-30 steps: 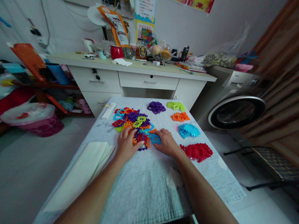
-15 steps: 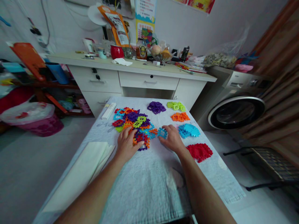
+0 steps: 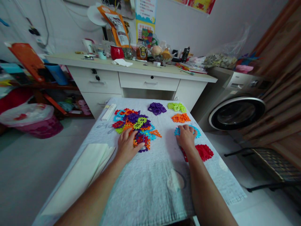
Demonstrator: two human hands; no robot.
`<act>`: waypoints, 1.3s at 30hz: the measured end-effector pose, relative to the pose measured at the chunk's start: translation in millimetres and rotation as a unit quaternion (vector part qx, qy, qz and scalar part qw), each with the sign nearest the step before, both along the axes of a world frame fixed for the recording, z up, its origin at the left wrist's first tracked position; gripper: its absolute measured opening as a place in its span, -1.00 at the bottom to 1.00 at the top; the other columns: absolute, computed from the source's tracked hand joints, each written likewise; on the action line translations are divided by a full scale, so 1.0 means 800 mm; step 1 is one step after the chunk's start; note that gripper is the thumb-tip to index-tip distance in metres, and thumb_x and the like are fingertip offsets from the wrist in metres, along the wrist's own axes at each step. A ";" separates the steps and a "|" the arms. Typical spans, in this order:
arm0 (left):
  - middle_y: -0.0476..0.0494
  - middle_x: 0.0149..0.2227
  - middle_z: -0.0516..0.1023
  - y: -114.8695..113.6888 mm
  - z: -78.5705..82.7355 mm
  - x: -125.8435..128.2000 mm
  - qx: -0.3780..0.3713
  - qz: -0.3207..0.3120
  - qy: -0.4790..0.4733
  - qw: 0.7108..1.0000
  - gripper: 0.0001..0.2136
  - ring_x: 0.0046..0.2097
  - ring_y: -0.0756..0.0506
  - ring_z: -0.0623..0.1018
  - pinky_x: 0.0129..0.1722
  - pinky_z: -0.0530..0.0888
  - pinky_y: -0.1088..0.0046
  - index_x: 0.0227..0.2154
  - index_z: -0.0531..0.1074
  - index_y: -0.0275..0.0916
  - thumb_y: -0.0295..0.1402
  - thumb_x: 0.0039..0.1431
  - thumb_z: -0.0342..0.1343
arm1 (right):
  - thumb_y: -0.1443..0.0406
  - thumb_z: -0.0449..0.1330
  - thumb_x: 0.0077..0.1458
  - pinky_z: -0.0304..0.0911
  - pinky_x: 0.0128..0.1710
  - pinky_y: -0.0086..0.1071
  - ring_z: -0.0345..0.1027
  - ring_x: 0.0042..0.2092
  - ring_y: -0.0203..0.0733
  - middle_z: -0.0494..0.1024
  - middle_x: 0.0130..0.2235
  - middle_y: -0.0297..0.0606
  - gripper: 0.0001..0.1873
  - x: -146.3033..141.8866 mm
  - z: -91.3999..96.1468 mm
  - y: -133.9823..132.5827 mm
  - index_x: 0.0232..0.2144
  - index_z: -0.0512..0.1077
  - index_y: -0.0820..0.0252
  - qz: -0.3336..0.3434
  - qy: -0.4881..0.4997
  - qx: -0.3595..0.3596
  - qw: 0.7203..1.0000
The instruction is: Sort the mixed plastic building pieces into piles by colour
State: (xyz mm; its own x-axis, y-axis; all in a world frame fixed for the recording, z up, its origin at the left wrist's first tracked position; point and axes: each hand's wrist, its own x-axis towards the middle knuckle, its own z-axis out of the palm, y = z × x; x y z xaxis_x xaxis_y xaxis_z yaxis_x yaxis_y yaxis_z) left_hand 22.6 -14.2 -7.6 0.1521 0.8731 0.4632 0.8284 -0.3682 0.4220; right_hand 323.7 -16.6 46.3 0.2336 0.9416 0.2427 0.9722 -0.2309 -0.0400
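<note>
My left hand (image 3: 127,145) rests at the near left side of a mixed heap of plastic interlocking pieces (image 3: 133,117), its thumb spread away from the fingers. The heap holds purple, orange, red, green and blue pieces. My right hand (image 3: 187,138) is over the blue pile (image 3: 197,132), fingers bent down. A blue interlocking piece (image 3: 177,131) shows at the fingertips; part of the pile is hidden under the hand. The red pile (image 3: 204,152) lies just nearer, partly covered by my wrist. Farther off are the orange pile (image 3: 181,117), green pile (image 3: 176,107) and purple pile (image 3: 157,108).
A cloth-covered table (image 3: 150,182) bears the pieces. A white box-like strip (image 3: 109,112) lies at its far left, folded pale cloth (image 3: 82,172) along the left edge. Behind stands a cluttered white desk (image 3: 150,80); a washing machine (image 3: 235,110) and a chair (image 3: 272,166) are to the right.
My right hand has moved right with the blue piece, from beside the mixed heap to the blue pile. An orange piece at the heap's right edge is now uncovered. My left hand has stayed put.
</note>
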 end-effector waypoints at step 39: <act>-0.37 0.18 0.26 -0.001 0.005 0.000 -0.013 -0.004 -0.006 1.000 -0.47 0.22 -0.38 0.27 0.22 0.24 -0.05 0.07 0.38 -0.23 -0.04 0.10 0.16 | 0.38 -0.03 0.27 0.15 -0.03 -0.32 0.39 -0.07 -0.10 0.58 -0.13 -0.11 -0.65 -0.089 -0.020 0.007 0.00 0.45 0.22 0.161 0.162 -0.015 0.974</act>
